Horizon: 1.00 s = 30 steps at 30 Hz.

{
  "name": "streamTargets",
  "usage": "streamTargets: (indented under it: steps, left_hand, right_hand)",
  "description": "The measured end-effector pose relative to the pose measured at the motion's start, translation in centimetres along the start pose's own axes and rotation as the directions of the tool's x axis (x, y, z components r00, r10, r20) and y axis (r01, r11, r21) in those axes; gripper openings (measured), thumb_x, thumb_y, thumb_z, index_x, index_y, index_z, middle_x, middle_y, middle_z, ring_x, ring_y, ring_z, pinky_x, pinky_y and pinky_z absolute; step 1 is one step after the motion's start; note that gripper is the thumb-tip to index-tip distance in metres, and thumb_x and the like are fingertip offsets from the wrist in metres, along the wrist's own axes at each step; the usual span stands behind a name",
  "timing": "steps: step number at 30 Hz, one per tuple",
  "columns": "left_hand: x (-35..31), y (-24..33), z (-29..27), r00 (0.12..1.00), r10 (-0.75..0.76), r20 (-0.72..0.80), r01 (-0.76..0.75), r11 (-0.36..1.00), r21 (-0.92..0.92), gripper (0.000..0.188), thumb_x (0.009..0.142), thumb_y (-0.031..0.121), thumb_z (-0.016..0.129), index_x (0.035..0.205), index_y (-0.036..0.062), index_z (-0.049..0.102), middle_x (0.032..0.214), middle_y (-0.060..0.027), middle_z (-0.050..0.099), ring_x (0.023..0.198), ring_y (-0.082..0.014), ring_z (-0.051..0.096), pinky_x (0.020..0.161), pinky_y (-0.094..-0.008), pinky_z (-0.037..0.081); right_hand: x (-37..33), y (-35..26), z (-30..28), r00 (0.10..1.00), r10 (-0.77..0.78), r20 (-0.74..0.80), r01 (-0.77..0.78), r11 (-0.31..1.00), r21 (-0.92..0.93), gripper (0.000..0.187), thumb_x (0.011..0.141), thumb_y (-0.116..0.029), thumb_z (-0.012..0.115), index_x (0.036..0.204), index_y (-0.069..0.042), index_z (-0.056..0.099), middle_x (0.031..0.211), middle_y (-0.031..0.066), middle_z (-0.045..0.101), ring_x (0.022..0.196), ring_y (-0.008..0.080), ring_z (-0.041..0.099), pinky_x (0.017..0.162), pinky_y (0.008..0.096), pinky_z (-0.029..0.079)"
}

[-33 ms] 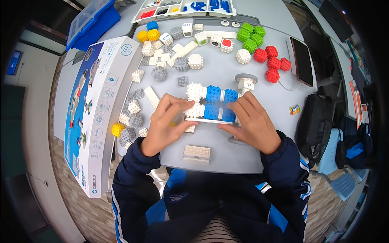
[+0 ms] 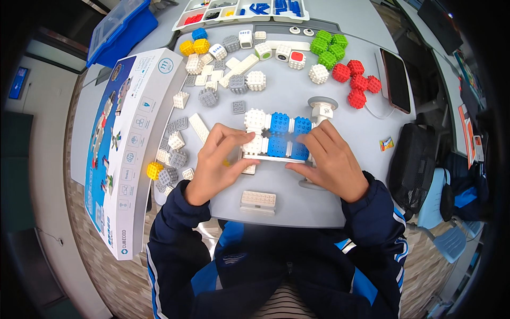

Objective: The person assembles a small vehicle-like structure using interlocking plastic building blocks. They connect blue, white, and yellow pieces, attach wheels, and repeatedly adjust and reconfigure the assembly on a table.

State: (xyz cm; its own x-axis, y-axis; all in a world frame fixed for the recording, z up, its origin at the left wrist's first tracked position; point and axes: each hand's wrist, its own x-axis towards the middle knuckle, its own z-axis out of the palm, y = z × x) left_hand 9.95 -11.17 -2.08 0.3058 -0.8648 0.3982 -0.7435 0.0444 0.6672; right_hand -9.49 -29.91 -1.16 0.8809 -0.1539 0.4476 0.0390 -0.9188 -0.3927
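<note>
Both hands grip a model of studded building cubes (image 2: 279,123), made of white and blue blocks with white connectors between them. My left hand (image 2: 220,159) pinches its white left end between thumb and fingers. Curled around the right end is my right hand (image 2: 332,157), its thumb on the white strip (image 2: 276,158) along the near edge. A white wheel piece with a grey rim (image 2: 323,106) sits at the model's far right. Another grey disc shows partly under my right hand. Closer to me lies a white studded plate block (image 2: 258,201), apart from both hands.
Loose white and grey blocks (image 2: 209,97) spread over the left and far table. Green cubes (image 2: 329,48), red cubes (image 2: 358,83) and a phone (image 2: 396,82) lie far right. A large box (image 2: 133,159) leans along the left edge; a parts tray (image 2: 241,20) stands at the back.
</note>
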Motion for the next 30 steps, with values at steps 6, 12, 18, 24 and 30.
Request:
streamTargets:
  steps: [6,12,18,24,30]
  left_hand:
    - [-0.2,0.6,-0.4,0.995,-0.051,0.086,0.05,0.999,0.018,0.061,0.071,0.008,0.092,0.126,0.0039,0.067,0.119,-0.0122,0.059,0.112,-0.0249,0.062,0.093,-0.0345,0.054]
    - [0.0,0.4,-2.3,0.932,-0.187,0.311,0.253,0.95,-0.186,0.062,0.077,-0.002,0.084,0.134,0.0067,0.063,0.132,-0.008,0.052,0.128,-0.0231,0.056,0.116,-0.04,0.047]
    - [0.1,0.1,-2.6,0.913,-0.181,0.366,0.316,0.882,-0.351,0.063,0.081,-0.006,0.079,0.14,0.008,0.06,0.137,-0.0064,0.049,0.135,-0.0217,0.051,0.12,-0.0412,0.042]
    - [-0.4,-0.1,-2.5,0.913,-0.158,0.375,0.308,0.87,-0.385,0.064,0.086,-0.004,0.076,0.145,0.0076,0.056,0.143,-0.0076,0.047,0.139,-0.0225,0.049,0.121,-0.0431,0.04]
    - [-0.9,-0.5,-3.2,0.944,-0.144,0.297,0.257,0.884,-0.39,0.052,0.094,0.002,0.069,0.145,0.0041,0.054,0.143,-0.0106,0.05,0.136,-0.0247,0.052,0.118,-0.0431,0.043]
  right_hand:
    - [-0.4,-0.6,-0.8,0.999,-0.036,0.024,0.039,0.99,-0.133,0.047,0.069,-0.021,0.089,0.105,-0.002,0.065,0.097,0.0104,0.059,0.091,0.029,0.057,0.075,0.0388,0.049]
    - [-0.1,-2.5,-0.4,0.983,-0.178,0.036,0.181,0.936,-0.302,0.018,0.075,-0.008,0.069,0.091,-0.006,0.06,0.092,0.0073,0.054,0.089,0.0226,0.056,0.075,0.0343,0.046]
    - [-0.3,-3.9,1.6,0.994,-0.101,0.038,0.108,0.896,-0.431,0.015,0.071,-0.005,0.067,0.082,-0.006,0.057,0.084,0.0071,0.051,0.086,0.0208,0.056,0.072,0.0329,0.046]
    - [-0.8,-4.5,2.2,0.995,-0.101,0.018,0.102,0.945,-0.31,0.015,0.072,-0.003,0.067,0.083,-0.005,0.057,0.084,0.0091,0.054,0.087,0.0247,0.059,0.073,0.036,0.05]
    - [-3.5,-2.8,-3.5,0.931,0.326,-0.164,-0.317,0.945,0.083,0.029,0.079,0.0,0.077,0.102,-0.005,0.061,0.091,0.0153,0.062,0.078,0.0315,0.064,0.068,0.0412,0.052]
